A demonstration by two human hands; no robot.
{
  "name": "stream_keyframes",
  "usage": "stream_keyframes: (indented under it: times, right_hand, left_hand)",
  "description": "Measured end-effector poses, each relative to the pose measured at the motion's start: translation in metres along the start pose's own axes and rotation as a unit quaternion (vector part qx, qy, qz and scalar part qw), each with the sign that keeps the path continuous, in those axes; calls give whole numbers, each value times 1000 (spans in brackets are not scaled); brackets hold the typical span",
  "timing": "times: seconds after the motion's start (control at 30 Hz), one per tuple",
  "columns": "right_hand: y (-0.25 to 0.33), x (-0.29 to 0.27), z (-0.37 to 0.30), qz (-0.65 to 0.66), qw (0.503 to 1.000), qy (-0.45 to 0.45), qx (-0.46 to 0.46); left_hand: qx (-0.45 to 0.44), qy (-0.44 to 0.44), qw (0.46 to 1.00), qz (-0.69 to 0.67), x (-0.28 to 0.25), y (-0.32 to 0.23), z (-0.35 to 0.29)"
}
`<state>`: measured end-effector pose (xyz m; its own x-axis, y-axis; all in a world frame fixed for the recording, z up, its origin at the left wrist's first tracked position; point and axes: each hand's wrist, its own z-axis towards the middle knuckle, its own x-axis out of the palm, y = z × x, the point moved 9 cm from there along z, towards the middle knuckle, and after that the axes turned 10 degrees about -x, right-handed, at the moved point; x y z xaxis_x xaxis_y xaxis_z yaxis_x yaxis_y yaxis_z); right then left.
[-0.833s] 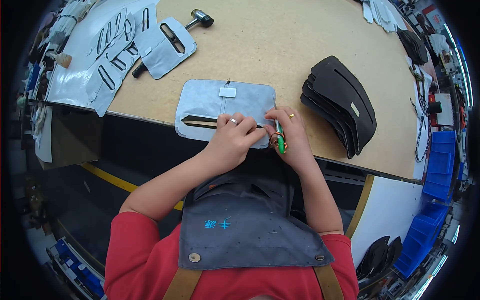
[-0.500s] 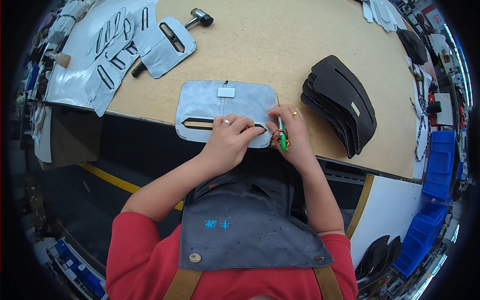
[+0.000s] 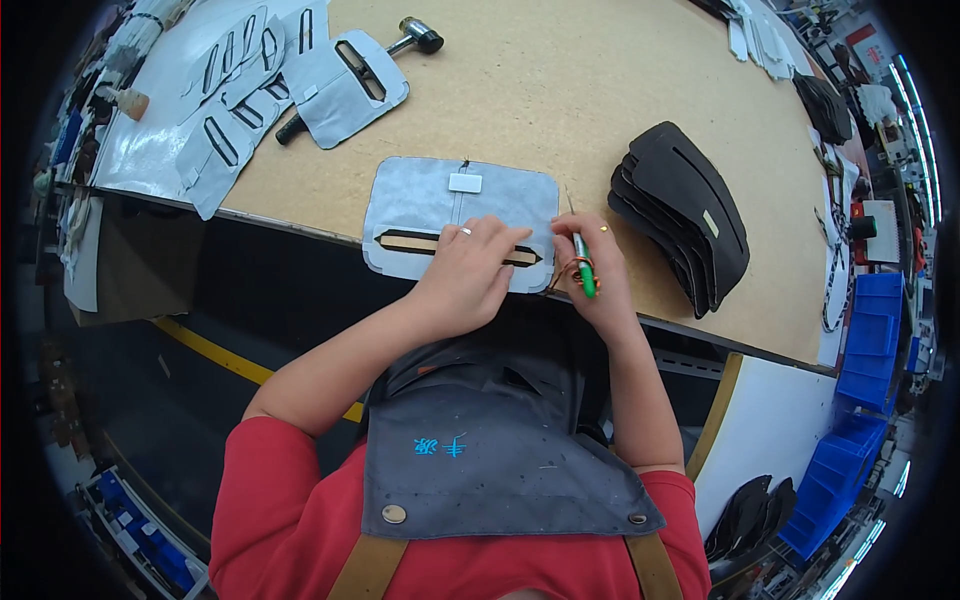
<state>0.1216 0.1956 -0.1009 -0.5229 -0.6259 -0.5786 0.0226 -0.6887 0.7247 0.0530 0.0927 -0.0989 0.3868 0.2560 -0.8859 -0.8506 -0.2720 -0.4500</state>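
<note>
A light grey, rounded panel lies at the table's front edge, with a long dark-edged slot and a small white rectangle on it. My left hand rests across the panel over the slot, fingers spread and holding nothing. At the panel's right edge, my right hand is closed around a slim pointed tool with a green end. The tool's thin tip points away from me. Something thin and orange-brown loops by those fingers; I cannot make out what it is.
Right of the panel stands a stack of dark curved pieces. At the back left lie a hammer, a slotted grey panel over its handle, and several similar panels. Blue bins stand at the far right.
My left fingers have lifted off the slot's right end and spread out. My right hand has shifted slightly right with the tool, whose tip now shows. The whole view has shifted a little.
</note>
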Motion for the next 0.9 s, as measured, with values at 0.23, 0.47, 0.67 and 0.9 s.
stream_keyframes:
  times: [0.23,0.47,0.67,0.9]
  right_hand:
    - [32,8,-22,-84,988,80,-100]
    - [58,2,-25,-189,955,20,-229]
    - [32,-43,-32,-194,963,-88,-164]
    - [12,-41,-50,-194,977,-60,-68]
  left_hand:
    - [-53,22,993,-103,-57,46,-21]
    - [-96,16,995,8,-70,90,-47]
    - [-34,-5,998,-43,-48,58,-50]
    - [-75,-49,996,9,-38,73,-54]
